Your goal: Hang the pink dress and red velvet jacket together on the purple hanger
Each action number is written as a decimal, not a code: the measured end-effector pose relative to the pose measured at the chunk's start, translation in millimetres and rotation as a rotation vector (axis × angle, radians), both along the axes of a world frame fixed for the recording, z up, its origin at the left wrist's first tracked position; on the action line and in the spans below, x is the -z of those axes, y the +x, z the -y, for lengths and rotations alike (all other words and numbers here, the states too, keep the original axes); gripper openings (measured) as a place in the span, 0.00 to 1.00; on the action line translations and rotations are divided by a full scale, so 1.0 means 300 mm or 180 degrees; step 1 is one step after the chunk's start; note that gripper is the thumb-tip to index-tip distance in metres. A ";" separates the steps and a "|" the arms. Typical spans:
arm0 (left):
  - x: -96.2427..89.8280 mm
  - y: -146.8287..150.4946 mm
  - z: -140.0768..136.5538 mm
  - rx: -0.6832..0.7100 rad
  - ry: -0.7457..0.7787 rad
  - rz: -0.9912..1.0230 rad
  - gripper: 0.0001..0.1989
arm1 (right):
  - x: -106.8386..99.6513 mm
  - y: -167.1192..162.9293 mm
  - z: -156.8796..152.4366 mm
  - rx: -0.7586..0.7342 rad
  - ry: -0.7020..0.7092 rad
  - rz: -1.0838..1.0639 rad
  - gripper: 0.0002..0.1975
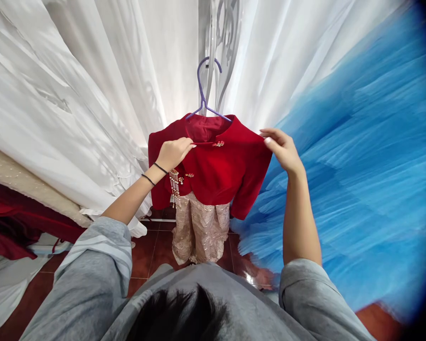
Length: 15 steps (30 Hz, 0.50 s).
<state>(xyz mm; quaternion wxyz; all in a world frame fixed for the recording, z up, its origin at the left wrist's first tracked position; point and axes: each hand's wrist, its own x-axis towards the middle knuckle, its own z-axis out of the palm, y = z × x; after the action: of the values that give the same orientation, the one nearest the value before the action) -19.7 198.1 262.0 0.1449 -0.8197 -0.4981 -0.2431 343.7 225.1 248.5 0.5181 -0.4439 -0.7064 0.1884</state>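
Note:
A red velvet cropped jacket (pixel 218 166) with a stand collar and knotted buttons hangs on a purple hanger (pixel 203 97). My left hand (pixel 173 152), with two black bands at the wrist, is closed in a pinch on the jacket's front edge below the collar. At the shoulder on the right, my right hand (pixel 284 148) pinches the jacket's edge between thumb and fingers. A beaded tassel ornament (pixel 175 187) dangles at the jacket's left front. Below the jacket shows a pale pink-gold patterned skirt (pixel 202 229).
The hanger hooks onto a white metal rack (pixel 211 47). White gowns (pixel 102 85) fill the left and back, and a blue tulle dress (pixel 369 161) spreads along the right. Dark red fabric (pixel 10 222) lies at the far left, above reddish floor tiles (pixel 142 255).

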 end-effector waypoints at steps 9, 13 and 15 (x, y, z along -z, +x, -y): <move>0.136 0.000 0.024 0.0042 -0.0120 0.0473 0.13 | 0.194 -0.271 0.224 0.2008 0.0843 0.0870 0.21; 0.327 -0.042 0.136 -0.0717 -0.0102 0.2412 0.13 | 0.433 -0.463 0.381 0.0804 0.0047 0.0598 0.15; 0.454 -0.038 0.189 -0.1472 -0.0667 0.3708 0.12 | 0.541 -0.562 0.401 0.0184 -0.0806 -0.0166 0.13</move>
<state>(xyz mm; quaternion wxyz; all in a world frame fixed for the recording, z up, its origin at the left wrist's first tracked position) -31.1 141.3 125.8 -0.1821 -0.4341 -0.6806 -0.5615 175.0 104.9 86.2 0.4813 -0.5209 -0.6502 0.2726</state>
